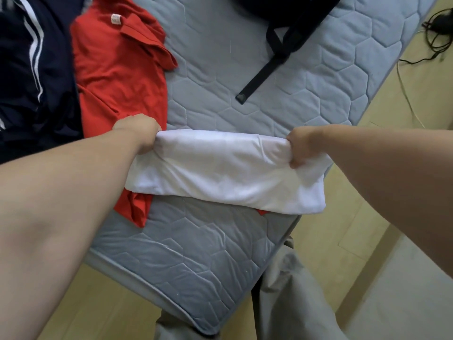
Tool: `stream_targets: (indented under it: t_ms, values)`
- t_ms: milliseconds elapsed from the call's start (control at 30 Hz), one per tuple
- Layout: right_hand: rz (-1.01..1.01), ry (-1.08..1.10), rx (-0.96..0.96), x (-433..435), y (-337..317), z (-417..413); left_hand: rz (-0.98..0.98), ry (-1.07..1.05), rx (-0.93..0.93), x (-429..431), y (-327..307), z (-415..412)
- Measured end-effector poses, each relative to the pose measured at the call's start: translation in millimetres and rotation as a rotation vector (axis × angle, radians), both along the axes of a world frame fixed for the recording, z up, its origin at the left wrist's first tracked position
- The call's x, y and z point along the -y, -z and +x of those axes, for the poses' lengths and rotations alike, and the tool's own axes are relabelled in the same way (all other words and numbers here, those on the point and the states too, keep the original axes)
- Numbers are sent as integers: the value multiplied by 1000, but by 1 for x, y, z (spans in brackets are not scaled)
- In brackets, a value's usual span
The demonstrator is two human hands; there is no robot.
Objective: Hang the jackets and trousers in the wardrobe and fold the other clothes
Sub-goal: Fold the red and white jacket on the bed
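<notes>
The soft white folded cotton garment (pixel 225 170) spans lengthwise between both hands, left hand (pixel 139 132) and right hand (pixel 302 146) each clamped on one end, equally near.

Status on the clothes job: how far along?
Done: nothing finished is visible. In hand: left hand and right hand grip the two ends of a partly folded white garment over the mattress. Left: red shirt lies unfolded, navy striped garment still heaped. No wardrobe in view.
</notes>
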State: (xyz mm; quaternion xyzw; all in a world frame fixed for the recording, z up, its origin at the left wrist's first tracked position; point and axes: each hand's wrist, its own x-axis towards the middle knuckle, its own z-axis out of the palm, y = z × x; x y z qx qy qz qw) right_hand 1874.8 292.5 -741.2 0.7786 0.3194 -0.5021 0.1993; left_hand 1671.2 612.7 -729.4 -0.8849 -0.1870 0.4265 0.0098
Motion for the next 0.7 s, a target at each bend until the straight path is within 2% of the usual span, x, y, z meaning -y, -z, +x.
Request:
stream_targets:
  t_ms: [100, 233, 367, 433, 567, 633, 700]
  values:
    - [-15, 1, -4, -5, -6, -4, -11, -14, -7, 2, -6, -8]
    - [-17, -116, 53, -13, -33, -6, 8, -12, 26, 3, -37, -18]
    - [169, -101, 192, -27, -86, 13, 75, -6, 156, -2, -88, -33]
    - [293, -118, 342, -30, -111, 27, 98, 24, 278, 0, -112, -42]
    - [683, -294, 635, -22, -143, 47, 110, 158, 705, 18, -134, -68]
    - [877, -358, 747, -13, -142, 51, 155, 260, 873, 31, -122, -86]
    - [903, -442, 830, 0, -123, 45, 167, 286, 944, 48, -93, -105]
